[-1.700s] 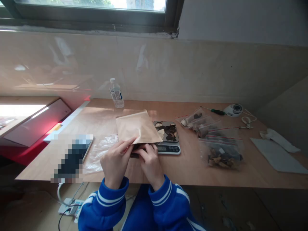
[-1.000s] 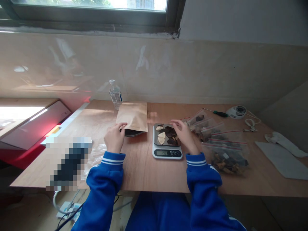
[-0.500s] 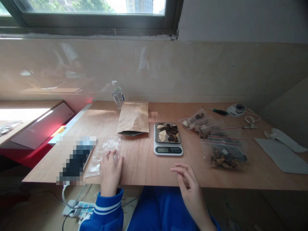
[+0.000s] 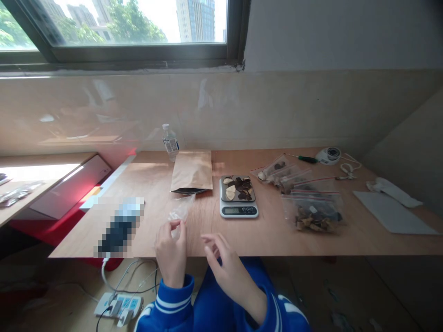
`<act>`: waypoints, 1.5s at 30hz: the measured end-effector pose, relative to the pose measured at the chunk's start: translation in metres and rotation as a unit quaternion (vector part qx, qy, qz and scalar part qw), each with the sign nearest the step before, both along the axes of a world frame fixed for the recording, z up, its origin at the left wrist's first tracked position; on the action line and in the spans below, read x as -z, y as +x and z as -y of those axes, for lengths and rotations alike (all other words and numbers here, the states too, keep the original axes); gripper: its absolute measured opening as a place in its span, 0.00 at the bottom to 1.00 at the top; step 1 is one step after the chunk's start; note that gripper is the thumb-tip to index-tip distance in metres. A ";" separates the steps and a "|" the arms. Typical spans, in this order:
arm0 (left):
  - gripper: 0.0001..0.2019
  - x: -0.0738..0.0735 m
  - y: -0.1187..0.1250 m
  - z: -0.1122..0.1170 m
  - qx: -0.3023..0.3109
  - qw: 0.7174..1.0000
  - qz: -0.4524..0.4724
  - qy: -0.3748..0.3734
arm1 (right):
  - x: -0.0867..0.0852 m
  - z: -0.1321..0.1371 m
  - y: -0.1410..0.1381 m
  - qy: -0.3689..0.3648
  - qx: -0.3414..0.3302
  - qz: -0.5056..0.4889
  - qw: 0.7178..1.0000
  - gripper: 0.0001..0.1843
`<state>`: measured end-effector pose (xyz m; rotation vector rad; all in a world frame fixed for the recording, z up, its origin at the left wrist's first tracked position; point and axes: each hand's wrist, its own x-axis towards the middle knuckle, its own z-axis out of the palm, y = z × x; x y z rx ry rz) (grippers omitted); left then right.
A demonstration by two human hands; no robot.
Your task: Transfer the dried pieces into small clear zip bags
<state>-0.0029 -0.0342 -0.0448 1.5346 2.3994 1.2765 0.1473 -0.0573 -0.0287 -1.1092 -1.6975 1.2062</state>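
Observation:
Pinched between the thumb and fingers of my left hand (image 4: pixel 172 251) is a clear plastic bag (image 4: pixel 182 208), raised at the table's front edge. My right hand (image 4: pixel 226 260) hovers just to the right of it, fingers loosely curled and apart, holding nothing. Beyond my hands stands a white digital kitchen scale (image 4: pixel 238 211) with dark and pale dried slices (image 4: pixel 242 186) on its metal plate. Its display is too small to read. Left of the scale lies a brown kraft paper pouch (image 4: pixel 192 170), its dark mouth facing me.
Zip bags of dried pieces (image 4: pixel 313 219) lie right of the scale. Behind them are a green-handled screwdriver (image 4: pixel 307 159) and a white camera (image 4: pixel 328 156). A water bottle (image 4: pixel 170 144) stands by the wall. A blurred-out phone (image 4: pixel 121 228) lies left, its cable running to a power strip (image 4: pixel 119 308).
My left hand has picked the plastic bag up off the table and brought it rightward. My right hand has moved left toward it. The view has tilted up slightly.

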 end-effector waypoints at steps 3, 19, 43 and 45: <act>0.12 -0.011 0.023 0.008 0.047 0.995 0.072 0.048 | 0.000 -0.026 -0.027 -0.024 0.047 -0.081 0.995 0.17; 0.06 -0.040 0.053 -0.024 -0.016 0.952 0.210 0.224 | 0.022 -0.057 0.035 -0.096 0.108 -0.194 0.970 0.20; 0.08 -0.015 0.071 -0.030 -0.038 0.946 0.304 0.104 | 0.050 -0.139 0.068 0.190 0.359 0.231 0.884 0.08; 0.08 -0.013 0.072 -0.029 -0.024 0.942 0.316 0.111 | 0.050 -0.141 0.069 0.190 0.346 0.190 0.899 0.08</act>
